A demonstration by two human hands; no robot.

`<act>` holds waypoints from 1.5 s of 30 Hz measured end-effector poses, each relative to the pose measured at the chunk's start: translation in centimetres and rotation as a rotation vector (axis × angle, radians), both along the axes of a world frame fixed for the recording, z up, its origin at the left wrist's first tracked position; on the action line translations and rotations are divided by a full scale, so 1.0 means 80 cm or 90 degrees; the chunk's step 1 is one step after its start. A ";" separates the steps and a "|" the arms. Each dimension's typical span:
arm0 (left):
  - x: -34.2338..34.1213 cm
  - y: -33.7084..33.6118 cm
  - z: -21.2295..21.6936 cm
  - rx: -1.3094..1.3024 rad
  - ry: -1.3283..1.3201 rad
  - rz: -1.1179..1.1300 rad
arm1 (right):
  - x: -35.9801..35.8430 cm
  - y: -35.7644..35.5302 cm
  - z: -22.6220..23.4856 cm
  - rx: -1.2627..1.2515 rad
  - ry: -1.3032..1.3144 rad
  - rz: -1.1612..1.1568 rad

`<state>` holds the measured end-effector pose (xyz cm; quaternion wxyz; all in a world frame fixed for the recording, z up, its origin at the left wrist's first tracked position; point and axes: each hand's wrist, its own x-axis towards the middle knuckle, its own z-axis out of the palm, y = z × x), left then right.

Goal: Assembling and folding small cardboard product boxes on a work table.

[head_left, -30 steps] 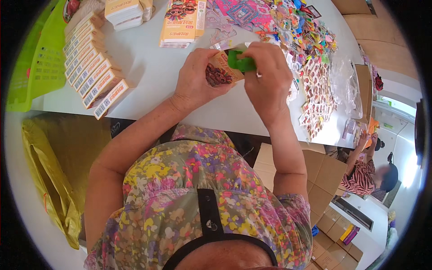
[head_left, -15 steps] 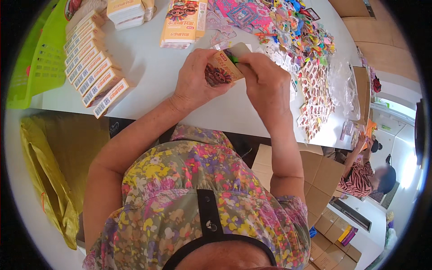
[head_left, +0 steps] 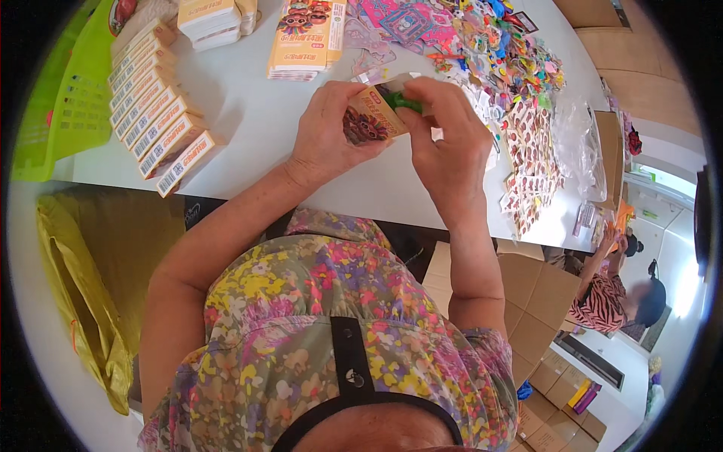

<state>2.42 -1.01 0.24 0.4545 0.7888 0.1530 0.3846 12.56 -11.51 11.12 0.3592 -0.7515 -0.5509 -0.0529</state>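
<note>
A small orange-and-yellow cardboard box (head_left: 367,117) with cartoon figures on its front is in my left hand (head_left: 320,128), fingers and thumb closed round its sides. Its end towards the right stands open. At that mouth my right hand (head_left: 456,139) pinches a small shiny green thing (head_left: 407,102) between thumb and fingers. Part of the green thing is hidden by the fingers and the box, so its kind cannot be told. Both hands are above the near part of the white table (head_left: 279,113).
Filled boxes (head_left: 175,154) stand in a row at left, beside a green basket (head_left: 75,113). Flattened boxes (head_left: 305,56) and a white-edged stack (head_left: 215,30) lie behind. To the right are heaped small toys (head_left: 512,60), sticker sheets (head_left: 533,158), clear plastic (head_left: 578,143), cartons (head_left: 535,290) and another person (head_left: 602,301).
My right hand has shifted slightly and its fingers have changed position at the box's mouth. More of the green thing now shows between them. My left hand keeps the box in place.
</note>
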 end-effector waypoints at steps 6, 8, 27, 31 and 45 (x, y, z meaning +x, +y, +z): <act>-0.001 0.000 0.000 -0.011 0.009 0.006 | 0.006 -0.004 0.002 0.132 -0.040 0.009; -0.001 0.000 0.000 -0.005 0.006 0.014 | 0.001 -0.016 -0.003 0.090 -0.047 -0.014; -0.001 -0.001 0.001 -0.005 0.019 0.004 | 0.011 -0.019 -0.034 0.107 -0.029 -0.073; 0.000 -0.003 -0.001 -0.039 -0.003 -0.006 | 0.007 -0.019 -0.023 0.004 -0.122 -0.006; 0.004 -0.004 -0.002 0.058 -0.024 0.036 | 0.006 -0.020 -0.038 0.046 -0.003 -0.016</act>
